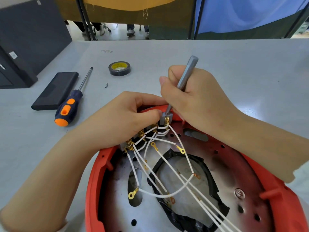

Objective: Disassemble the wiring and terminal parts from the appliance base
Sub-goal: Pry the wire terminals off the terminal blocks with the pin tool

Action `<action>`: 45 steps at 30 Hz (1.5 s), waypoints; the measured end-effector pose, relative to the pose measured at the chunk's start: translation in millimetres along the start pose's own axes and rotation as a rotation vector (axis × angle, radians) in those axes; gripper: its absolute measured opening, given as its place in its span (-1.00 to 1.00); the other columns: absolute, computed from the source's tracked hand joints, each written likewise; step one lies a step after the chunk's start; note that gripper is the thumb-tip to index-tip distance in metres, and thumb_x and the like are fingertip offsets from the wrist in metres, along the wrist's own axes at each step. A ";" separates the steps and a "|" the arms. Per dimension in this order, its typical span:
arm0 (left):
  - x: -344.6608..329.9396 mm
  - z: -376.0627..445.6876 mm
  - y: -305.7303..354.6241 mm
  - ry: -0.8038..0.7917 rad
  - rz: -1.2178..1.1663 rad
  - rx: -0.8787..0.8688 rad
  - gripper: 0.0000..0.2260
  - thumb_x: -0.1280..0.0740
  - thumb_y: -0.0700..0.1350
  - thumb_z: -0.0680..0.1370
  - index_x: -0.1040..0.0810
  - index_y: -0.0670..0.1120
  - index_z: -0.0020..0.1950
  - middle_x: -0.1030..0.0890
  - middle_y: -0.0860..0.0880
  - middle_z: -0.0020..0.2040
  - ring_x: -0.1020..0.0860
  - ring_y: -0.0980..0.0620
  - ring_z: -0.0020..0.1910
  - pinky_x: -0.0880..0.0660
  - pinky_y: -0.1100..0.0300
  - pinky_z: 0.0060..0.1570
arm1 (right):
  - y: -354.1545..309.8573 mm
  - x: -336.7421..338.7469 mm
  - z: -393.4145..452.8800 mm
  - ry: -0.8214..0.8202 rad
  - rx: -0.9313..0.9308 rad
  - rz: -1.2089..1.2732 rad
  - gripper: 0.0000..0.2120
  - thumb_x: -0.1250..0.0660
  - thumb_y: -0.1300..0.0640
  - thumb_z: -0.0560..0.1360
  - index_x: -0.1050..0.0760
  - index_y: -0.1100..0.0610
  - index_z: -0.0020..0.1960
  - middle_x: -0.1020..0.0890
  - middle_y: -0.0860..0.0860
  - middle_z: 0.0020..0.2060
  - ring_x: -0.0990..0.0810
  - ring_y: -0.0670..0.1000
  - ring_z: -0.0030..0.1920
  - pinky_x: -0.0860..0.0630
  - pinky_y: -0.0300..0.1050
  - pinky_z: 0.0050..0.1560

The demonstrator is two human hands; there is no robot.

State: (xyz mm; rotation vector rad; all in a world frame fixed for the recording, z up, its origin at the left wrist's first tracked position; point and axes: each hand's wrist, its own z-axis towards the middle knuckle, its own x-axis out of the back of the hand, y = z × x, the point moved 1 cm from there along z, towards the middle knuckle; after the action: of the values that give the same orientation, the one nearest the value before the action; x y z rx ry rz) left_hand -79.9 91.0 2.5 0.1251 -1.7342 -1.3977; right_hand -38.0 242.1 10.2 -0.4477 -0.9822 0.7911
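Right hand (192, 97) is wrapped round a slim grey tool (184, 79), held like a pen, tip driven straight down onto the brass connector (166, 118) seated in a small grey terminal block (165, 117), likely angled that way to lever the connector's catch free. Just to the left of that tip, the left hand (120, 118) pinches the block between thumb and fingertips, bracing it so the push doesn't shove it sideways. Below both grips the white wires (160, 158) fan down towards the viewer across the metal plate of the red appliance base (93, 173), several ending in loose gold ring terminals (133, 194), so those ends look freed already. Well off to the left of the holding hand lies the orange-handled screwdriver (70, 106), parked beside a black case (56, 90), with a tape roll (119, 68) beyond.
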 end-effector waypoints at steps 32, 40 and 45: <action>-1.2 -0.1 2.9 -0.036 -0.053 0.024 -0.74 -0.31 0.09 0.41 -0.60 0.34 0.06 -0.69 -0.06 0.01 -0.55 -0.32 0.09 -0.41 -0.29 0.21 | 3.7 -0.4 16.6 -0.037 -0.185 0.152 -0.60 -0.24 0.25 0.49 -0.13 0.10 -0.43 -0.21 -0.10 -0.60 -0.22 -0.10 -0.57 -0.20 -0.23 -0.51; -0.3 -2.0 2.7 -0.014 -0.047 0.024 -0.70 -0.27 0.00 0.42 -0.59 0.39 0.02 -0.65 -0.18 0.05 -0.52 -0.39 0.09 -0.37 -0.35 0.20 | 1.6 -0.4 13.1 -0.031 -0.090 0.104 -0.58 -0.25 0.23 0.51 -0.12 0.08 -0.43 -0.23 -0.11 -0.63 -0.24 -0.11 -0.55 -0.19 -0.35 -0.51; 0.1 -1.4 1.6 -0.019 -0.011 0.012 -0.69 -0.25 -0.02 0.45 -0.59 0.37 0.03 -0.67 -0.15 -0.01 -0.58 -0.33 -0.01 -0.47 -0.26 0.10 | -1.9 -0.7 8.7 -0.016 -0.003 0.032 -0.60 -0.24 0.19 0.50 -0.12 0.04 -0.42 -0.24 -0.11 -0.57 -0.26 -0.13 -0.50 -0.22 -0.34 -0.45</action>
State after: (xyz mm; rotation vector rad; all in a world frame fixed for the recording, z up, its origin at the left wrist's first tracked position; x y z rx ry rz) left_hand -78.4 90.4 3.9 0.1290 -1.7598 -1.4012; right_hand -45.0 240.2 15.3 -0.4612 -0.9929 0.8230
